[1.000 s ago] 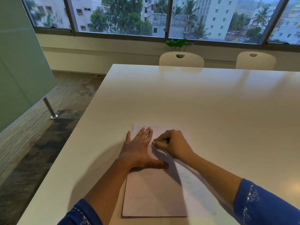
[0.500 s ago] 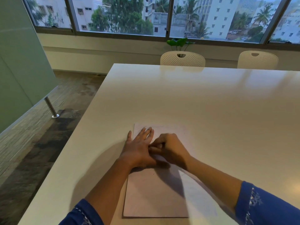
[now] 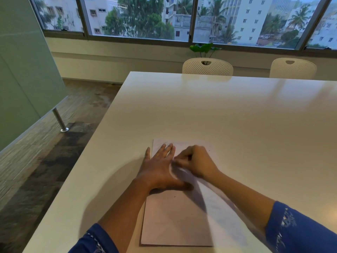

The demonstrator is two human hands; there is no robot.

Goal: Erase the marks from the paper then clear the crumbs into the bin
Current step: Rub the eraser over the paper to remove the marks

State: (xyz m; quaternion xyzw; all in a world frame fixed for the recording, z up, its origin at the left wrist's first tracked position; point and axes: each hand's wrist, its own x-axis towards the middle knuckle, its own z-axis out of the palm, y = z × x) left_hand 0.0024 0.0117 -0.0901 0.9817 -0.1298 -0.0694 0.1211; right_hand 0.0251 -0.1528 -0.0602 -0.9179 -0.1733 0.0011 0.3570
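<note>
Head view: a white rectangular sheet of paper [image 3: 175, 221] lies flat on the large glossy white desk [image 3: 218, 115], close to the near edge and toward the desk's left side, with its long side running away from the person.

The left hand [image 3: 160, 168] lies palm down on the far half of the sheet. Its fingers are straight and spread, the little finger reaches over the paper's left edge onto the desk, and the thumb points right across the page. It pins the sheet and grips nothing.

The right hand [image 3: 197, 161] sits just beside it on the paper, fingers curled tightly with the tips bunched and pointing at the left hand's index finger. The fingertips are blurred, so I cannot tell whether they pinch anything. Faint marks show on the paper's far edge, too dim to read.

Both forearms come out of dark blue patterned sleeves [image 3: 300, 232].

Across the desk stand 2 white perforated plastic chairs [image 3: 207, 67], with a green leafy plant [image 3: 205, 47] behind the left one, below a wide window [image 3: 138, 17].
</note>
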